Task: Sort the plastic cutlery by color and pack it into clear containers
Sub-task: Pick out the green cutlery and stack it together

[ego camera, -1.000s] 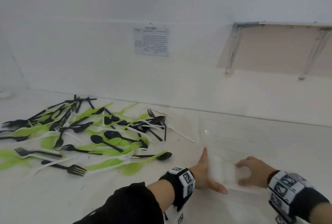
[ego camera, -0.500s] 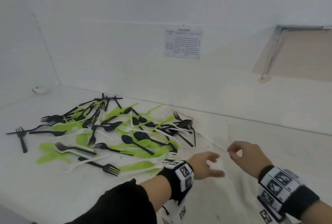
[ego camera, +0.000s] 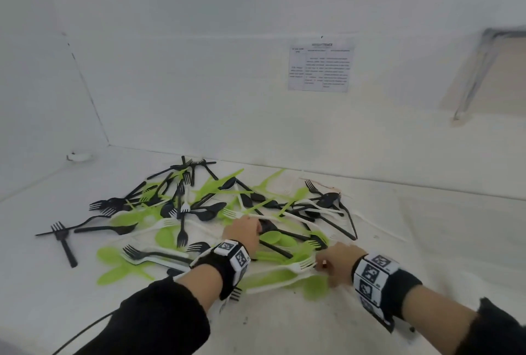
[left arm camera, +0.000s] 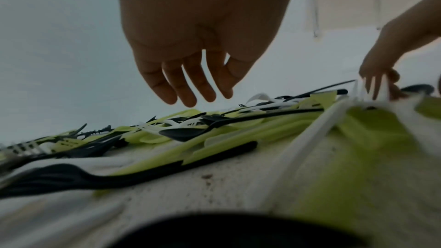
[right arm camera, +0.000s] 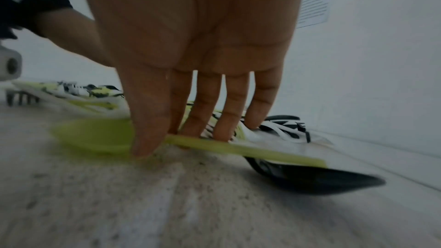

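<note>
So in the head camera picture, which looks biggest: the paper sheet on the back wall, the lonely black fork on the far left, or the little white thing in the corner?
Largest to smallest, as they look:
1. Paper sheet
2. Black fork
3. White thing in the corner

The sheet and the white thing are farther away, so their real sizes stay unsure.

Head view looks down; wrist views skim the shared cutlery pile (ego camera: 216, 212) closely.

Printed sheets (ego camera: 320, 68) hang on the white wall (ego camera: 176, 84) above the table (ego camera: 427, 226).
</note>
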